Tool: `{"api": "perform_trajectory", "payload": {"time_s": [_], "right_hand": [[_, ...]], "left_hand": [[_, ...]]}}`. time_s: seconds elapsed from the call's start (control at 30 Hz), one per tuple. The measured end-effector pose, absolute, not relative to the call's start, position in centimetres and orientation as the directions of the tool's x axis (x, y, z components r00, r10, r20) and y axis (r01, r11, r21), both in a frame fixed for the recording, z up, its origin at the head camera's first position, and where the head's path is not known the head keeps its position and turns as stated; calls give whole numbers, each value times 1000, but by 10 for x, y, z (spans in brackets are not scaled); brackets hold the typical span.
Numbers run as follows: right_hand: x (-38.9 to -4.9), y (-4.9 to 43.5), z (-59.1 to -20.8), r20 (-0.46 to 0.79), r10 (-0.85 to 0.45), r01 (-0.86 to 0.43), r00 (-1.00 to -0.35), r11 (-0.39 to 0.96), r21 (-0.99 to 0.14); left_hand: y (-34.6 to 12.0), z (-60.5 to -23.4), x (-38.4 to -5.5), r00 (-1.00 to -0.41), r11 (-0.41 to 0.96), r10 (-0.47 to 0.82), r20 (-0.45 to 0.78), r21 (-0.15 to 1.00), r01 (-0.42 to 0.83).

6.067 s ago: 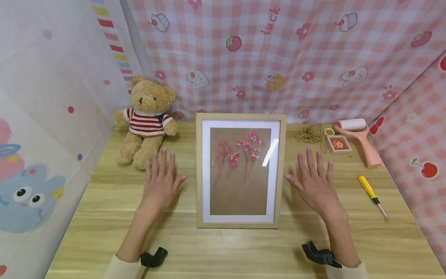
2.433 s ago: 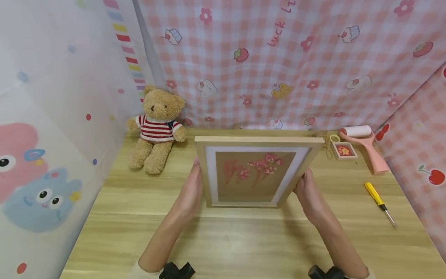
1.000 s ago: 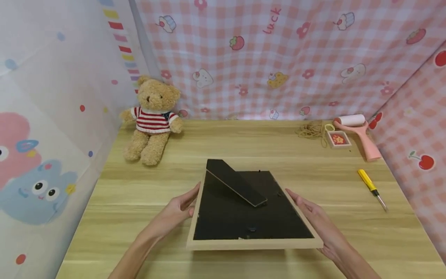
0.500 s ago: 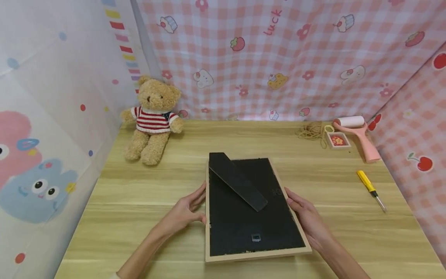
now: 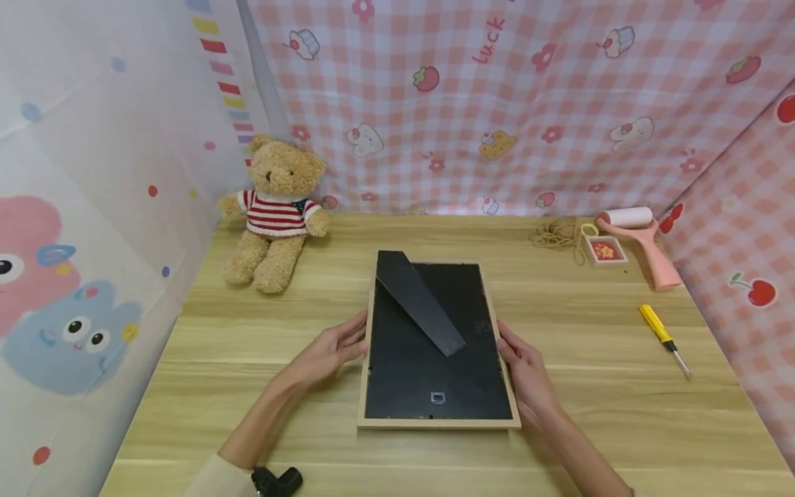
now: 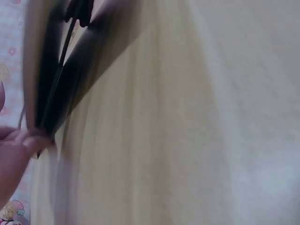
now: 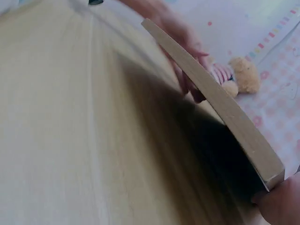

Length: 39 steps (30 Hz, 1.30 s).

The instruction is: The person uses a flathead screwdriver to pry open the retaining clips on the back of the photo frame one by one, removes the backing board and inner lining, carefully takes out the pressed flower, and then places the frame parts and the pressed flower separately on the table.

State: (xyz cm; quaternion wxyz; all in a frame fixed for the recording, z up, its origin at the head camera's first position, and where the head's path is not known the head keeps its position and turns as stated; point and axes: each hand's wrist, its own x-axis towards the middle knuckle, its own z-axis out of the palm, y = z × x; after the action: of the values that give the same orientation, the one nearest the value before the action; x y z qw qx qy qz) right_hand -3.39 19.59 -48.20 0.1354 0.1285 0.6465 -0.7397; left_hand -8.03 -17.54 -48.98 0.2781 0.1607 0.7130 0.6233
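Observation:
A picture frame (image 5: 428, 386) lies back side up in the head view, its black backing board inside a light wood border. A black easel stand (image 5: 416, 297) slants across that backing, and a small metal hanger (image 5: 437, 397) sits near the close edge. My left hand (image 5: 326, 352) holds the left edge, thumb and fingers against it. On the opposite edge my right hand (image 5: 528, 369) grips the wood with thumb on top. In the right wrist view the frame (image 7: 220, 103) is tilted over its shadow; its glass front is hidden in the head view. Motion blurs the left wrist view.
A teddy bear (image 5: 276, 214) in a striped sweater sits at the back left. At the back right are twine (image 5: 555, 233), a small framed star picture (image 5: 605, 250) and a pink lint roller (image 5: 652, 252). A yellow screwdriver (image 5: 664, 338) lies on the right of the wooden table (image 5: 248, 324).
The picture frame was face up between my open hands; both hands took its edges, tipped it up and turned it over. In the last second it has levelled and moved slightly away from me.

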Motion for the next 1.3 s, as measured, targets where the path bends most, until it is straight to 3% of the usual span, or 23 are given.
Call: {"api": "perform_trajectory", "payload": {"time_s": [0.17, 0.4, 0.67, 1.0, 1.3], "right_hand": [[-41, 195, -488, -290, -15, 290, -957, 7, -957], [-44, 189, -501, -177, -6, 171, -984, 222, -960], [-47, 180, -525, -12, 18, 19, -1000, 501, -865], [-50, 171, -503, -127, -37, 83, -991, 575, -814], [-56, 176, -504, -72, -43, 29, -996, 631, -776]], "left_hand": [[-166, -489, -80, -818, 209, 551, -167, 976, -59], [-148, -504, -74, -907, 448, 421, 2, 869, 210], [-125, -502, -63, -954, 647, 291, -77, 750, 137], [-112, -500, -63, -963, 742, 267, -46, 647, 175], [-111, -497, -66, -962, 821, 275, -3, 521, 233]]}}
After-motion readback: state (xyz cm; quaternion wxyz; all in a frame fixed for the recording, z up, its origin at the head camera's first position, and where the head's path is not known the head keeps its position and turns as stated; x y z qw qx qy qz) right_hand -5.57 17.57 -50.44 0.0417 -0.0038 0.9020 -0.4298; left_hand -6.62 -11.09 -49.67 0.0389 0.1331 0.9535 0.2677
